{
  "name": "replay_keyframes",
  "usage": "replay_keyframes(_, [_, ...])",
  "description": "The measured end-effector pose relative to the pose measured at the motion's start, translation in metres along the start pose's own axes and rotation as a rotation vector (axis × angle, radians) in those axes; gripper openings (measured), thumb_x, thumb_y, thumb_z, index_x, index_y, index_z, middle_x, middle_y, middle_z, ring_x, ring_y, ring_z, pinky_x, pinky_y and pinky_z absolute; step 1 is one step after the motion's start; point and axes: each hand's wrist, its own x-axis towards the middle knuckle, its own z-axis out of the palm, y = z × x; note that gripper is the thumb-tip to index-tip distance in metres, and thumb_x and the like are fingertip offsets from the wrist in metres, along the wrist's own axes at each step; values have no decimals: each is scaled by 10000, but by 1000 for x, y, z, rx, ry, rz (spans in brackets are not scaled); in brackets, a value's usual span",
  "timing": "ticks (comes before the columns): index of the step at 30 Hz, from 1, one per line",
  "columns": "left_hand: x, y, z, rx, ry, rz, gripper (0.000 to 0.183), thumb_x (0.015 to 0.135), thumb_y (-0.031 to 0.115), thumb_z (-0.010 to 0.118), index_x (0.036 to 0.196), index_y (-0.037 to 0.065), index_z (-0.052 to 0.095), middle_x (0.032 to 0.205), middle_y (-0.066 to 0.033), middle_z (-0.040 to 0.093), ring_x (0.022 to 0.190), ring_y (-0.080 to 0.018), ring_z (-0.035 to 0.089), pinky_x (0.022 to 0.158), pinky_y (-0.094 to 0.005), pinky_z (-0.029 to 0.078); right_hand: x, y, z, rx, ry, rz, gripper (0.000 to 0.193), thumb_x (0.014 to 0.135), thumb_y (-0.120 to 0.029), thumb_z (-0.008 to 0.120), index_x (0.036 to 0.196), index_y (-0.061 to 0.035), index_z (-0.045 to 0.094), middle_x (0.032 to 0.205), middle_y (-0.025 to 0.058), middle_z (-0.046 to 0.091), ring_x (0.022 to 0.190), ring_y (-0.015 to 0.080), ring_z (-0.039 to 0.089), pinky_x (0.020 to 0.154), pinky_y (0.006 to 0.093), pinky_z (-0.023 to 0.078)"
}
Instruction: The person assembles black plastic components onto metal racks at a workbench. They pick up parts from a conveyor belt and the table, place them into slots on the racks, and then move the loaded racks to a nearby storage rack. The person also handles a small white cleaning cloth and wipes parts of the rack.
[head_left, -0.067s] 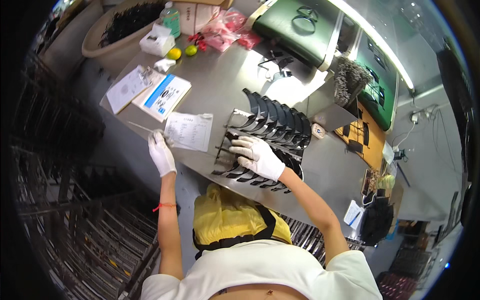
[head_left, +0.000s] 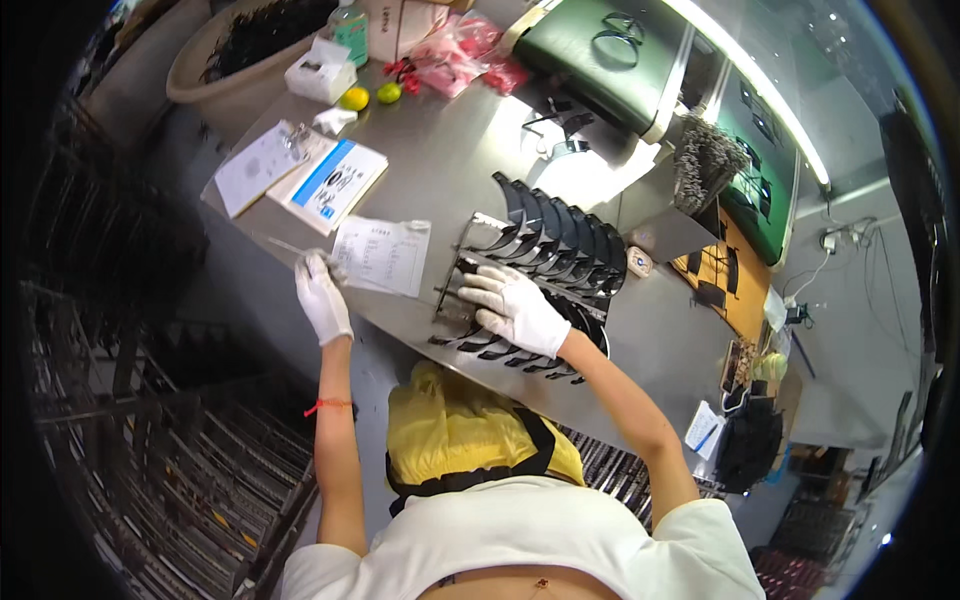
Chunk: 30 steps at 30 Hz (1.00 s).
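My left hand [head_left: 324, 303], in a white glove, is closed on a thin, light, straight rod [head_left: 280, 244] at the table's left edge. The rod points out to the far left; its near end is hidden by the fingers. My right hand [head_left: 517, 312], gloved too, lies with fingers stretched over the left part of a metal rack [head_left: 488, 228]. Curved black glossy pieces [head_left: 560, 235] stand in a row along the rack's far side. More curved black pieces [head_left: 490, 352] stick out along its near side, partly hidden under the right hand and wrist.
Left of the rack lie a printed sheet [head_left: 385, 258], a white-and-blue pad [head_left: 330, 187] and a clipboard [head_left: 258, 172]. Farther back are a tissue pack [head_left: 320, 72], a bottle [head_left: 349, 32] and pink plastic bags [head_left: 455, 55]. A green-topped case [head_left: 590, 60] stands at the back right.
The rod in my left hand has shifted slightly to the right, and its outline is fainter. The table and its things sit slightly lower and to the right in view. My right hand stays on the rack.
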Motion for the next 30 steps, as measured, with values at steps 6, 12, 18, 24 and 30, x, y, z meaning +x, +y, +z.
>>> replay_keyframes(6, [28, -1, 1, -97, -13, -70, 217, 1052, 211, 428, 943, 82, 564, 748, -2, 552, 586, -66, 495, 546, -218, 420, -2, 7, 18, -152, -223, 102, 464, 944, -240, 496, 1370, -57, 521, 1446, 183, 468, 1343, 387, 409, 1140, 514, 288])
replay_keyframes(12, [48, -43, 4, -168, -125, -202, 222, 1050, 228, 466, 897, 99, 562, 725, 14, 567, 559, -57, 501, 524, -213, 423, 0, 2, 23, -194, -212, 120, 459, 968, -298, 466, 1349, -57, 553, 1430, 200, 484, 1342, 406, 408, 1154, 519, 264])
replay_keyframes(18, [36, -69, 6, -137, -147, -368, 235, 1052, 247, 457, 880, 125, 561, 737, 22, 591, 576, -48, 530, 532, -214, 426, 0, -5, 24, -270, -223, 124, 450, 947, -278, 466, 1343, -86, 563, 1422, 198, 485, 1336, 409, 403, 1158, 537, 245])
replay_keyframes(24, [15, -78, 4, -163, -229, -440, 234, 1056, 247, 440, 905, 119, 566, 762, 13, 607, 600, -64, 561, 556, -220, 458, 4, -7, 22, -263, -244, 146, 437, 943, -263, 463, 1333, -98, 574, 1417, 201, 490, 1335, 417, 403, 1161, 538, 243])
replay_keyframes(30, [10, -82, 2, -114, -225, -464, 230, 1063, 224, 417, 981, 53, 548, 815, -54, 614, 612, -116, 593, 575, -244, 522, 5, -11, 19, -207, -237, 177, 447, 927, -233, 462, 1346, -121, 566, 1448, 204, 455, 1364, 415, 365, 1167, 540, 236])
